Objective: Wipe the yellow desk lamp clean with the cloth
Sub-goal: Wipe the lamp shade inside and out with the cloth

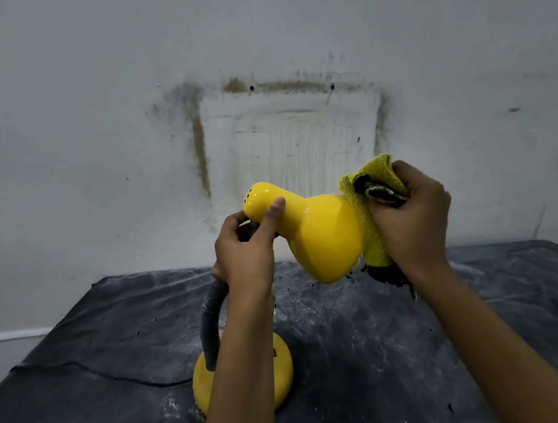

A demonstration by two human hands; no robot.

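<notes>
A dark tabletop (423, 351), covered in a wrinkled black sheet dusted with pale powdery smears and a few black specks, runs back to a grey-white wall (86, 93); its far edge meets the wall just behind the lamp. The wall carries one rectangular outline of brown and grey grime (292, 134), with small dark dots along its top line. One yellow desk lamp (321, 237) stands toward the middle of the tabletop, nearer the left side: a round, glossy yellow base (284, 369) sits flat on the sheet, a ribbed dark grey flexible neck (210, 325) curves up from it, and a smooth, shiny bell-shaped shade flares toward the right, with small vent holes in its narrow rounded cap. One thin black cord (98, 371) trails from the base toward the tabletop's left edge. There are two hands and one cloth. The left hand (245, 252) is closed around the narrow end of the shade where the neck joins, thumb laid along the yellow surface. The right hand (409, 221) is clenched on the bunched cloth (371, 232), a fuzzy yellow-green terry rag with dark, soiled patches and a frayed blackened end hanging below, pressed against the wide rim of the shade. Both forearms are bare.
</notes>
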